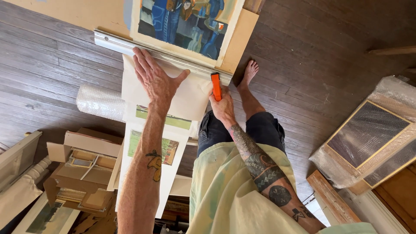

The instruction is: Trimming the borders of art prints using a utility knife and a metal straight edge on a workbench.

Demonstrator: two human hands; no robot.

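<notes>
– Paper first: where did the cream paper sheet [190, 102] lie?

– Just below the silver moulding [125, 45], its top edge tucked against it. The left hand [156, 80] pressed it flat there, fingers spread and released, palm down, fingertips touching the moulding.

– And the right hand [223, 108]?

– Clenched around an orange knife [216, 86], grasping its handle, with the tip up against the moulding near its right end, at the sheet's right edge.

– How far had the work got?

– I judged it early or at one end of a pass. The sheet was laid, held and lined up with the moulding, and the knife was set in place. No parted strip or loose offcut showed along the moulding, and the blade itself was too small to make out, so I could not tell whether any cut had been made.

– Anything else about?

– A painting [186, 21] lay just above the moulding, a bubble wrap roll [99, 102] below its left end, and a bare foot [250, 71] just right of its right end.
</notes>
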